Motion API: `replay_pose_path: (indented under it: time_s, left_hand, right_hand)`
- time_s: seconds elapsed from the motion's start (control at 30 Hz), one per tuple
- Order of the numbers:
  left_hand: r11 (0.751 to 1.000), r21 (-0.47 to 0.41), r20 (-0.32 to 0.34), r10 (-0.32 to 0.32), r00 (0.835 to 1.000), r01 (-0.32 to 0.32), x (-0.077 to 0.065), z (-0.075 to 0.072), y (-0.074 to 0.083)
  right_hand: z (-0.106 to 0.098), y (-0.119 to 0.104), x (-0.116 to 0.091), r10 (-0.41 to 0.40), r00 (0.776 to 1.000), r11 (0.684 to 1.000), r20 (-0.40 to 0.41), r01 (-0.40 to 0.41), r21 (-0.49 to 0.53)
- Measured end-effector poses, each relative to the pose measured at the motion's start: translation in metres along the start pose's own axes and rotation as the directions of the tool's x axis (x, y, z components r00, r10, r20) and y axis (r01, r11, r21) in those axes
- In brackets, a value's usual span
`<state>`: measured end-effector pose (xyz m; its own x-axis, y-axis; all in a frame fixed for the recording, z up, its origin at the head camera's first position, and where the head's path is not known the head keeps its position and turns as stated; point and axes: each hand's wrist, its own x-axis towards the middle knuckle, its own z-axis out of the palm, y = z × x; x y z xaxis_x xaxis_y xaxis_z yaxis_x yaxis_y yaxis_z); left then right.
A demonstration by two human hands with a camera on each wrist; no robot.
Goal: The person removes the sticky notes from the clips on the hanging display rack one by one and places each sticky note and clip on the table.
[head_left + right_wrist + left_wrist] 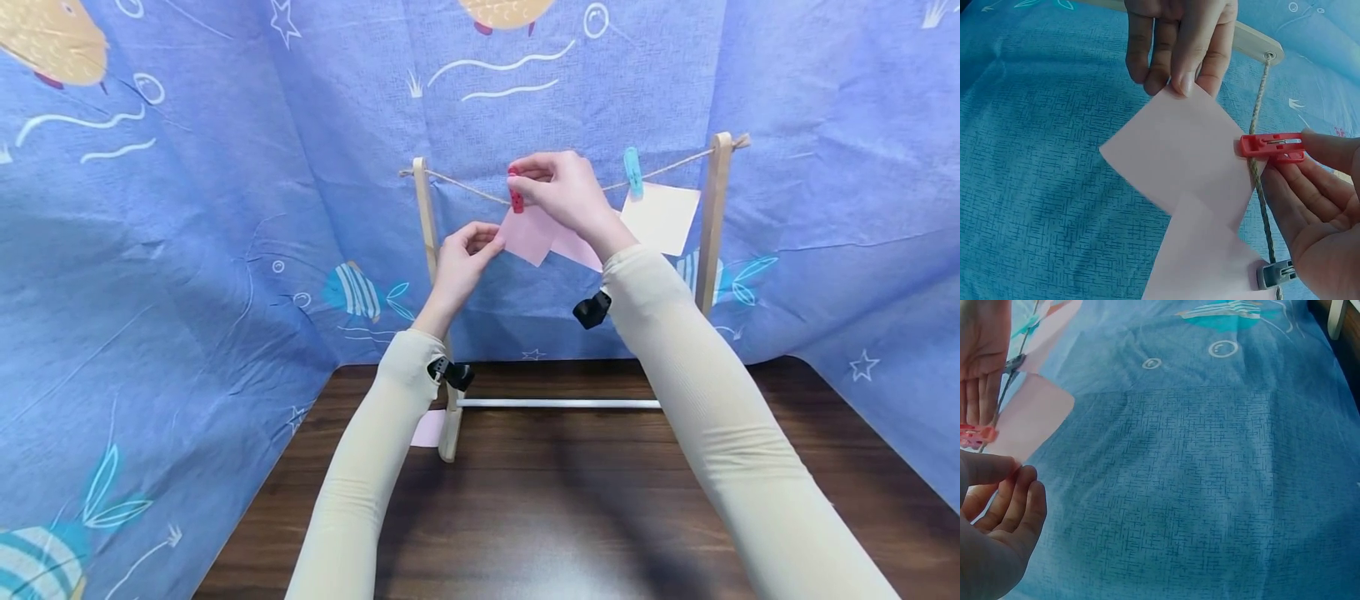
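My right hand (570, 192) pinches the handle end of a red clothespin (1272, 147), whose nose sits over the string (1260, 187) and the edge of a pink paper square (1179, 150). My left hand (465, 262) pinches the opposite side of that square between thumb and fingers. A second pink paper (1210, 256) hangs beside it, overlapping it in the right wrist view, held to the string by a grey clothespin (1277, 274). Farther right, a light blue clothespin (633, 172) holds a cream paper square (662, 218) on the same string.
The string runs between two wooden posts, left (425, 208) and right (712, 225), joined low down by a white rod (558, 403). Another pink paper (428, 428) lies on the dark wooden table (525, 517) by the left post's foot. Blue patterned cloth (225, 208) surrounds the table.
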<state>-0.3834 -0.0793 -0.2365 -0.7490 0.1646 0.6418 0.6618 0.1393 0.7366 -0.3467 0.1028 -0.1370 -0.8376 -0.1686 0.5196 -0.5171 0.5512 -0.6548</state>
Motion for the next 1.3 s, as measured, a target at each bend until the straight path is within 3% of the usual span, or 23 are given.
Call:
replay_pose_path:
  time_s: [0.3, 0.53, 0.7, 1.3]
  left_hand:
    - [1.000, -0.002, -0.011, 0.002, 1.000, -0.003, 0.000, 0.001, 0.002]
    - [1.000, 0.005, -0.009, -0.004, 1.000, 0.004, -0.002, 0.001, 0.002]
    - [1.000, 0.011, 0.004, -0.007, 1.000, 0.007, -0.004, 0.000, 0.001]
    - [0.999, 0.023, 0.048, -0.044, 0.998, 0.043, -0.018, -0.006, -0.001]
  right_hand:
    - [0.007, 0.006, 0.001, -0.076, 0.985, 0.994, -0.156, 0.087, 0.061]
    - [0.006, 0.003, -0.003, -0.095, 0.961, 0.966, -0.260, 0.152, 0.210]
    - [0.002, -0.002, -0.007, -0.107, 0.944, 0.954, -0.312, 0.186, 0.235]
    - [-0.013, 0.004, -0.035, -0.050, 0.970, 0.933, -0.237, 0.130, 0.336]
